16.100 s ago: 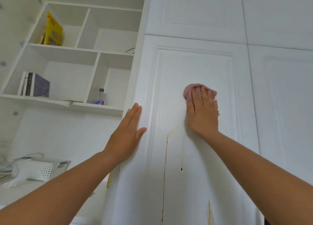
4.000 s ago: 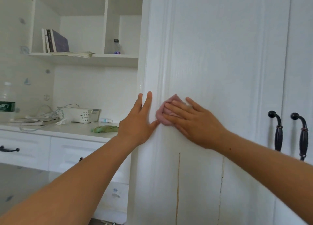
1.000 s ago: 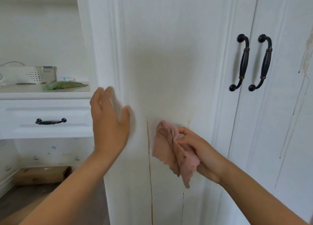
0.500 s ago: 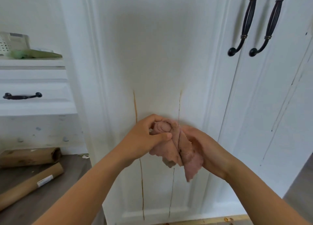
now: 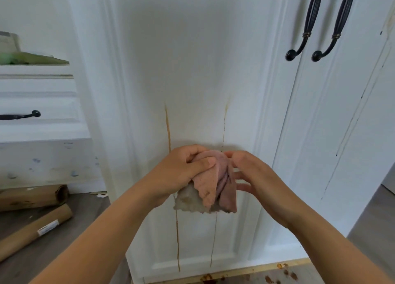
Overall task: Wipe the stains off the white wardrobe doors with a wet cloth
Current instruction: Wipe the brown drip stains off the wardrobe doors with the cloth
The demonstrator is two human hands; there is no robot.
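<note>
My left hand (image 5: 181, 170) is curled round the top of the cloth (image 5: 215, 183): the thumb lies flat across the front fold and the fingers wrap over it from behind, so this hand has the grip. My right hand (image 5: 256, 176) comes in from the other side with its fingers nearly straight and spread. Its fingertips meet the cloth's right edge, the thumb touches the top of the bundle, and nothing is clenched. Both forearms reach forward and slightly down, wrists close together, holding the cloth just in front of the lower panel of the wardrobe door (image 5: 192, 69).

The cloth is soft and bunched. It hangs in long pink folds with wavy edges, and a paler, greyish, rough-looking layer shows beneath them. The door is smooth matte white with raised moulding framing the panel. Two thin vertical stains run down it: an orange-brown streak (image 5: 167, 125) to the left and a finer, darker one (image 5: 224, 125) to the right. Both pass behind the cloth and continue below it. The neighbouring door (image 5: 342, 112) carries more thin dark drip lines. Two dark, fluted metal handles (image 5: 307, 22) curve down to round knobs at the doors' meeting edges. On the grey wood-look floor lie two brown cardboard tubes (image 5: 36, 228) at left and reddish-brown splatter (image 5: 277, 277) by the wardrobe's base.
</note>
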